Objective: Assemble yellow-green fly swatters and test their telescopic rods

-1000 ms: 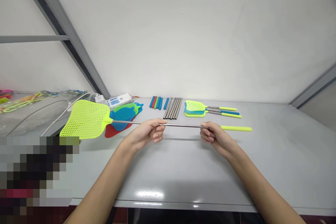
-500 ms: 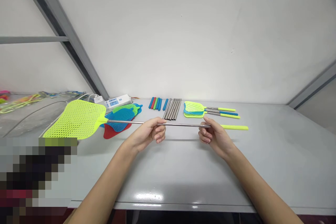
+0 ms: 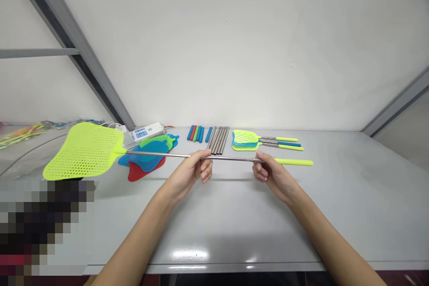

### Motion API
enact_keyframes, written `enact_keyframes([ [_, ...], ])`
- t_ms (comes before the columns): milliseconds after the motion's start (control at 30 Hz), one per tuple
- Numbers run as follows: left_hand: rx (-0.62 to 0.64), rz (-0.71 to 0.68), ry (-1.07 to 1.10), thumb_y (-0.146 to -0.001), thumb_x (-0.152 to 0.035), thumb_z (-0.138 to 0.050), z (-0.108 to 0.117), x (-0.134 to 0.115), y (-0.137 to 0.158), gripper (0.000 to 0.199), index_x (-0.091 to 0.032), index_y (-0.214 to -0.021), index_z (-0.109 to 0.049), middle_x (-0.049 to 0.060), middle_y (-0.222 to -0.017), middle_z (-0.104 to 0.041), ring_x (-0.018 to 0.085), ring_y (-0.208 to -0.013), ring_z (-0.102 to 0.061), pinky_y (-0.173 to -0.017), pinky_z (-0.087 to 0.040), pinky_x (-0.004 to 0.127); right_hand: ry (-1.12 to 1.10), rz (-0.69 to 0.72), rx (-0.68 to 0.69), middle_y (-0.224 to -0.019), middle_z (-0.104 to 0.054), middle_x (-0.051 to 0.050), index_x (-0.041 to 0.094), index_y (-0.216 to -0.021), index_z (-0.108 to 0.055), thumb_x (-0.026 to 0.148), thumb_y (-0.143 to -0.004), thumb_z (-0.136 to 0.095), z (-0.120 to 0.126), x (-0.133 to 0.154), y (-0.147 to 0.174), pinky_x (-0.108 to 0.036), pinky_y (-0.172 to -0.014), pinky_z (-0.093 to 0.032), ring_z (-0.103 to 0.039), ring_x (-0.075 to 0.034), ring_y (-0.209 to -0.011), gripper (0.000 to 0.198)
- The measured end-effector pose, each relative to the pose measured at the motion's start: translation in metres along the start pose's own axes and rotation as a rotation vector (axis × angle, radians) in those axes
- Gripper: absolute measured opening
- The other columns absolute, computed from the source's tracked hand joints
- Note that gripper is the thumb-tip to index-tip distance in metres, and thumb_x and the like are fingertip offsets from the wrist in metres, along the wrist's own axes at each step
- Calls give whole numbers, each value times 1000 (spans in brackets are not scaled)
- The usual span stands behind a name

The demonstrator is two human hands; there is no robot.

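Observation:
A fly swatter with a yellow-green mesh head, a long thin metal rod and a yellow-green grip is held level above the table. My left hand pinches the rod near its middle, thumb on top. Closer to the grip, my right hand pinches the same rod, its other fingers curled. Beyond the left hand lie loose swatter heads, with a blue head over a red head and a green one behind. Several metal rods lie side by side behind the hands.
Colored grips lie in a row by the wall. Swatters with rods and grips are stacked at the back right. A white power strip, cables and plastic bags are on the left. The grey table has its edge in front.
The held swatter has shifted slightly left in view, its head farther left. Both hands keep their pinch on the rod. The whole view has turned a little.

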State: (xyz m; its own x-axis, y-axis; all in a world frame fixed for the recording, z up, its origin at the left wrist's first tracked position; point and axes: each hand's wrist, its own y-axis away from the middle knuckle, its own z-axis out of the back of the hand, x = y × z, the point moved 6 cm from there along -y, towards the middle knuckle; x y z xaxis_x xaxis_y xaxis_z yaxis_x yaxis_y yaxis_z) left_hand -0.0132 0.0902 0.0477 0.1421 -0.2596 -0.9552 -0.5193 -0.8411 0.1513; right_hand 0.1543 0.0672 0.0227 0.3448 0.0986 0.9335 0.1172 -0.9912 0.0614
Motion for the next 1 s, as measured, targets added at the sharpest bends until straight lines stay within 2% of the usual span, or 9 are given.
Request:
enact_keyframes([
  [300, 68, -71, -105, -79, -34, -39, -29, 15, -3, 35, -16, -50, -38, -3, -44, -42, 8, -43, -40, -49, -32, 23, 44, -40, 171, -46, -36, 5, 15, -63, -52, 36, -75, -49, -20, -5, 6, -22, -43, -22, -30, -6, -41, 25],
  [567, 179, -35, -155, -81, -36, -34, -43, 19, -1, 40, -13, -52, -49, 0, -48, -47, 9, -45, -44, -52, -34, 24, 42, -46, 271, -48, -39, 4, 15, -68, -50, 34, -78, -47, -32, -11, 9, -21, -43, -20, -32, -6, -42, 21],
  [800, 183, -40, -168, -81, -32, -33, -47, 23, -1, 39, -13, -50, -48, 0, -48, -48, 10, -45, -45, -52, -35, 24, -15, -60, 296, -49, -40, 3, 15, -64, -47, 32, -77, -47, -36, -18, 8, -22, -42, -21, -33, -6, -42, 21],
  [1000, 205, -61, -155, -83, -36, -28, -53, 24, -1, 47, -14, -46, -46, 2, -43, -48, 15, -56, -54, -63, -38, 26, -31, -76, 329, -48, -41, 3, 15, -59, -45, 32, -78, -44, -39, -23, 9, -22, -42, -21, -35, -7, -42, 25],
])
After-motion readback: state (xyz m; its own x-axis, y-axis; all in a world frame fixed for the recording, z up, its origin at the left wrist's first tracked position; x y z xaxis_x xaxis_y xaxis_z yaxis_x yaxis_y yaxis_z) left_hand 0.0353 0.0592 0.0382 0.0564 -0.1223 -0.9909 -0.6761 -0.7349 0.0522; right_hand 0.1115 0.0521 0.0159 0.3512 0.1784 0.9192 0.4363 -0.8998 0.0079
